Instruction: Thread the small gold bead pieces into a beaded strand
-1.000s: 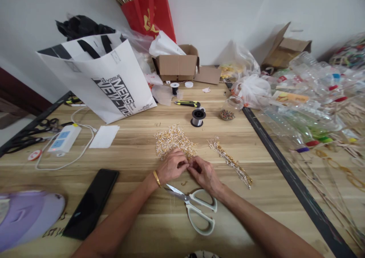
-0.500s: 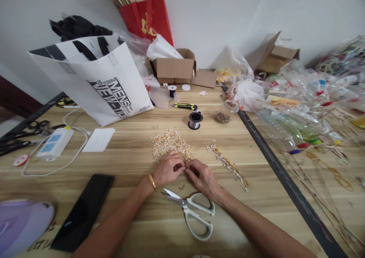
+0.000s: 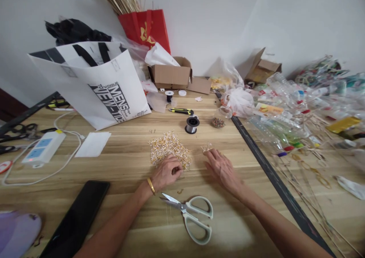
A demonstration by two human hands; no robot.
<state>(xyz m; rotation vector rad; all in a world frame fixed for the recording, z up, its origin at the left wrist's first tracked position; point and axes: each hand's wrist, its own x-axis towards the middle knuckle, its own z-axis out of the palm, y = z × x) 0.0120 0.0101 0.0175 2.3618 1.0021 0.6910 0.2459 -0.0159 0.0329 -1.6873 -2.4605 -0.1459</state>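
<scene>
Right hand [image 3: 222,170] has parted from left hand [image 3: 167,170], now over one gold-and-white bundle [image 3: 205,147], hold unclear; left pinches narrowly, contents hidden, at one gold-and-white heap [image 3: 169,146]. Beyond both, one jar [image 3: 226,113] holds beads [image 3: 218,122].

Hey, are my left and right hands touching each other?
Apart: the head view shows wooden tabletop plainly between the left hand and right hand.

My head-worn camera's looking forward and down now, close over my forearms [image 3: 119,217], left hand [image 3: 167,170] and right hand [image 3: 224,171] just below centre, wooden table [image 3: 128,151] stretching away to the pale wall [image 3: 205,22]!
</scene>
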